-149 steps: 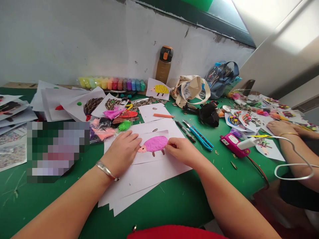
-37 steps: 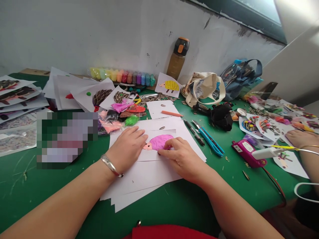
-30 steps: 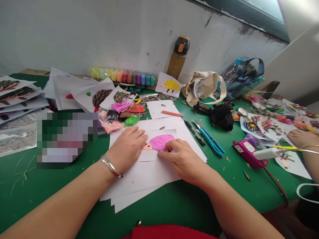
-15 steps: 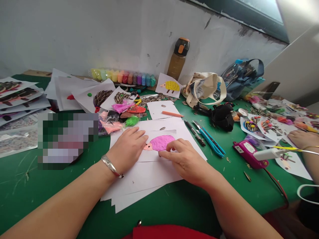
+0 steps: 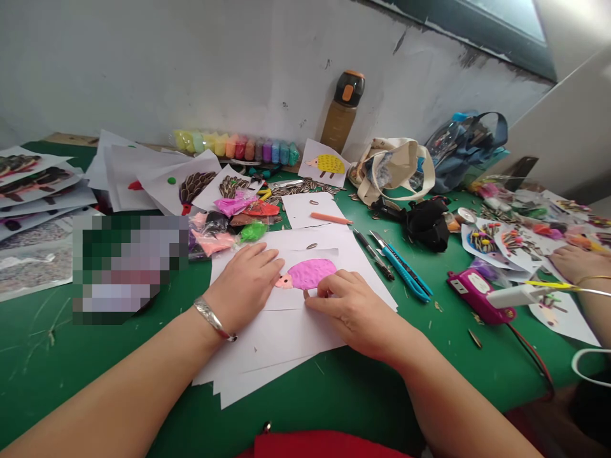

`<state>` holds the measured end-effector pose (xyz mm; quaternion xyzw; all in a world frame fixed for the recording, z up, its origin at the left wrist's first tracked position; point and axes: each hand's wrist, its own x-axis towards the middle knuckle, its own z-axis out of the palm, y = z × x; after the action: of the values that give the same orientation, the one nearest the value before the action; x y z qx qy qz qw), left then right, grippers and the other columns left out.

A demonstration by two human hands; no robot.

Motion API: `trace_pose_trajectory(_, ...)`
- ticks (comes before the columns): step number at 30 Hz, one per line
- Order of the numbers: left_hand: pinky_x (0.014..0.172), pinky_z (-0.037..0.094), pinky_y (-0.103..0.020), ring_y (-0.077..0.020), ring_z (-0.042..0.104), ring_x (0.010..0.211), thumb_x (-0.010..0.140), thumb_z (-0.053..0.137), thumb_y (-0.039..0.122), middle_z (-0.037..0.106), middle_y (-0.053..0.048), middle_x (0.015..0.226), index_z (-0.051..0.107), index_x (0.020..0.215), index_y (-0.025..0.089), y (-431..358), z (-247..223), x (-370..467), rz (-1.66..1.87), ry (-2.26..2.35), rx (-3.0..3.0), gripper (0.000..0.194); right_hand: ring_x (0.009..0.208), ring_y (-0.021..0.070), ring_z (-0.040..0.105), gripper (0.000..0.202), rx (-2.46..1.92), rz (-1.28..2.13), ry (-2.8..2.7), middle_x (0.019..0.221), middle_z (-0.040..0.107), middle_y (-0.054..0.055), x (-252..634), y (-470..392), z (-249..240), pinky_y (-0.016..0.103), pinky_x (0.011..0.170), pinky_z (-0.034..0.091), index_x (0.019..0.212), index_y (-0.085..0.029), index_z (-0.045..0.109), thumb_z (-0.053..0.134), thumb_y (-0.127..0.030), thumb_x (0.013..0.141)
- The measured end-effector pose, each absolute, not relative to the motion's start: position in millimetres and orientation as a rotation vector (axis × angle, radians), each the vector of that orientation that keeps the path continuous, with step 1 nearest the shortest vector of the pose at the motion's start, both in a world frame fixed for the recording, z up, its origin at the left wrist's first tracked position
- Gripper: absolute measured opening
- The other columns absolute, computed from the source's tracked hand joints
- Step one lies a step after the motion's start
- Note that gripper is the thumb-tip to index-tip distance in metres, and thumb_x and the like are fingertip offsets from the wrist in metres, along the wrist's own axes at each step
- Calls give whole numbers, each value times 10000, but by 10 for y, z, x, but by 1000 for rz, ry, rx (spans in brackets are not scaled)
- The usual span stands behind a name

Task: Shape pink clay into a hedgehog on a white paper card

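Observation:
A hedgehog picture (image 5: 311,273) with a purple clay body and a pink face lies in front of me on a small white sheet. My left hand (image 5: 248,273), wearing a silver bracelet, rests flat on the paper at the face side, fingers stretched out. Below the body sits a small brown piece (image 5: 306,294), like a leg. My right hand (image 5: 351,305) is over the body's right end, its fingers bent and apart, one fingertip at the brown piece. Larger white sheets (image 5: 267,356) lie underneath. A single sunflower seed (image 5: 312,246) is above the picture.
An orange clay stick (image 5: 329,218), a pen (image 5: 375,256) and a blue utility knife (image 5: 403,267) lie beyond my right hand. Clay packets (image 5: 252,152), a bottle (image 5: 341,111) and a cloth bag (image 5: 394,172) line the wall. At right, another person's hand (image 5: 573,261) is near a magenta device (image 5: 480,296).
My right hand has shifted slightly right and down, showing more of the brown piece. My left hand stays put.

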<state>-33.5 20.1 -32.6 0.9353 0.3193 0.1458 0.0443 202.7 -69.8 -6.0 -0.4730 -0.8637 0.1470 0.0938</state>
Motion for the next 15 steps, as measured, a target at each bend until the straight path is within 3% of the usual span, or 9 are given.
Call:
trace_pose_trajectory(6,1013,453,-509,-299,534,1112,961,439,133,658,-128,1088,666,1086,156,195,-306,-328,424,984,2854,260,939,208,509,438,-1413,437,-2448,1037,628,75,2047,-677,-91,372,839,385,1200,-261,690,449,-22,925)
trace_pose_trajectory(15,1013,446,-535,-318,520,1114,976,422,143,647,-137,1085,673,1089,124,190,-292,-329,369,990,2844,275,938,211,524,338,-1428,422,-2474,1019,637,97,2012,-670,-118,379,850,409,1174,-196,713,455,-95,980)
